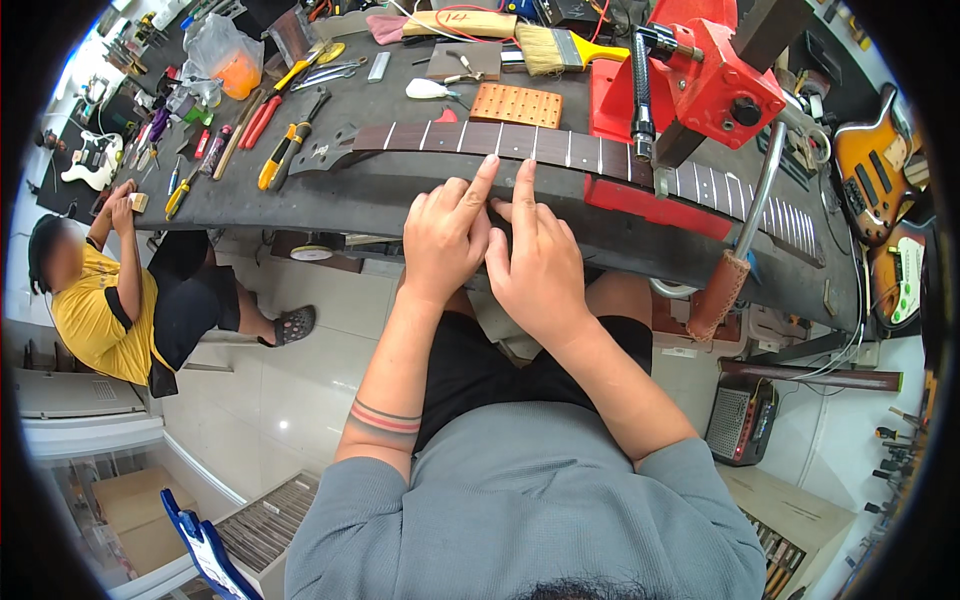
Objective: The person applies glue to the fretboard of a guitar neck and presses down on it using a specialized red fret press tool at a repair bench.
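A guitar neck (pixel 470 138) with a dark fretboard and metal frets lies along the bench's near edge, its headstock (pixel 318 156) to the left. My left hand (pixel 442 245) is beside the near edge of the neck, index finger stretched out with its tip on the fretboard and the other fingers loosely bent. Just to its right, my right hand (pixel 543 265) also points its index finger onto the fretboard. Neither hand holds anything. Over the neck's right part stands a red press (pixel 715 85) with a metal lever ending in a brown handle (pixel 718 297).
A red support (pixel 655 208) sits under the neck. Behind lie a drilled wooden block (pixel 515 105), a wide brush (pixel 550 50), yellow-black pliers (pixel 290 145) and red-handled pliers (pixel 262 122). Electric guitars (pixel 866 170) hang at right. A person in yellow (pixel 105 305) works at far left.
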The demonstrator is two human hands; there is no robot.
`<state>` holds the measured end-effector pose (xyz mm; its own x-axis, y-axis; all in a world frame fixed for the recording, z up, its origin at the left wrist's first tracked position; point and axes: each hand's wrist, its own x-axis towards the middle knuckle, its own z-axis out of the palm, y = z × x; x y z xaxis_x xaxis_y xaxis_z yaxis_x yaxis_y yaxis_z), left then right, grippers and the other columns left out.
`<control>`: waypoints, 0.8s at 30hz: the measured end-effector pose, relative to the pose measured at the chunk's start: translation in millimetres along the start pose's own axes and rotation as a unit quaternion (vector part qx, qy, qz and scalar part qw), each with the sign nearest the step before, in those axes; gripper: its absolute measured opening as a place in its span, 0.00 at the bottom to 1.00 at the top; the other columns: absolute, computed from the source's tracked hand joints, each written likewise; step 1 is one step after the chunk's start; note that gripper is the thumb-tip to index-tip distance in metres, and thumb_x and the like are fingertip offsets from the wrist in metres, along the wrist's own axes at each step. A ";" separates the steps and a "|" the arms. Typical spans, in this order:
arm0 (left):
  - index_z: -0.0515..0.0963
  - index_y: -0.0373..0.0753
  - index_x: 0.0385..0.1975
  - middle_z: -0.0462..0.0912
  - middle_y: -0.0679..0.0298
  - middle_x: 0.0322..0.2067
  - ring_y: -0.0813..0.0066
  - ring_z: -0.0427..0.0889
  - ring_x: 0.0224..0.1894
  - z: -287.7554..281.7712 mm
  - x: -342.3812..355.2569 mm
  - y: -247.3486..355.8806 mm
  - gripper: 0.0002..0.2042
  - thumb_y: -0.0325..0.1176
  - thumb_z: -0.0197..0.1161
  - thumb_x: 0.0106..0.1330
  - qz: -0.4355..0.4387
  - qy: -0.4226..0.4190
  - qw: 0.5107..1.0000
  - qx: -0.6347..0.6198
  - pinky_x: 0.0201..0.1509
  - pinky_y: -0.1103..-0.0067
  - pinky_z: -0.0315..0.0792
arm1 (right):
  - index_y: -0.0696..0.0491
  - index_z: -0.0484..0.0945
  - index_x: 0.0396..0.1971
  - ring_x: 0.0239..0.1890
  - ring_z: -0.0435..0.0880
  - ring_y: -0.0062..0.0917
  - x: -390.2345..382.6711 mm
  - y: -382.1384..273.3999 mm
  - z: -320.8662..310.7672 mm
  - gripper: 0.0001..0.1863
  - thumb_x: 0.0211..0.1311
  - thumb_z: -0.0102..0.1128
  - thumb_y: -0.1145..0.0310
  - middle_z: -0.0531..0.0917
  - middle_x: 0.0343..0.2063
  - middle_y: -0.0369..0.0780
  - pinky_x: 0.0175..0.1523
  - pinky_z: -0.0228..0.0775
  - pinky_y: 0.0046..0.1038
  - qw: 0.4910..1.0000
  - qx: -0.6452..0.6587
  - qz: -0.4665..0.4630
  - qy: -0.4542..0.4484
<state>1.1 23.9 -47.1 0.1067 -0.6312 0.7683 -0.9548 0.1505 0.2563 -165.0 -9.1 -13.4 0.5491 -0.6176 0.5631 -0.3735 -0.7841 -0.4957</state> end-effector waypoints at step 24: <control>0.83 0.51 0.77 0.81 0.67 0.34 0.66 0.83 0.26 -14.7 15.9 -14.6 0.39 0.19 0.69 0.61 0.068 -0.003 0.998 -0.012 0.34 0.69 0.82 | 0.73 0.53 0.86 0.49 0.89 0.36 -0.6 7.2 -2.1 0.49 0.71 0.67 0.76 0.94 0.50 0.45 0.54 0.79 0.40 0.999 0.025 -0.017 0.014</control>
<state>20.9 22.9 -30.1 -0.0251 -0.6074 0.7940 -0.9533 0.2538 0.1640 -169.5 -14.5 -15.9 0.5391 -0.5922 0.5989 -0.3157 -0.8013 -0.5081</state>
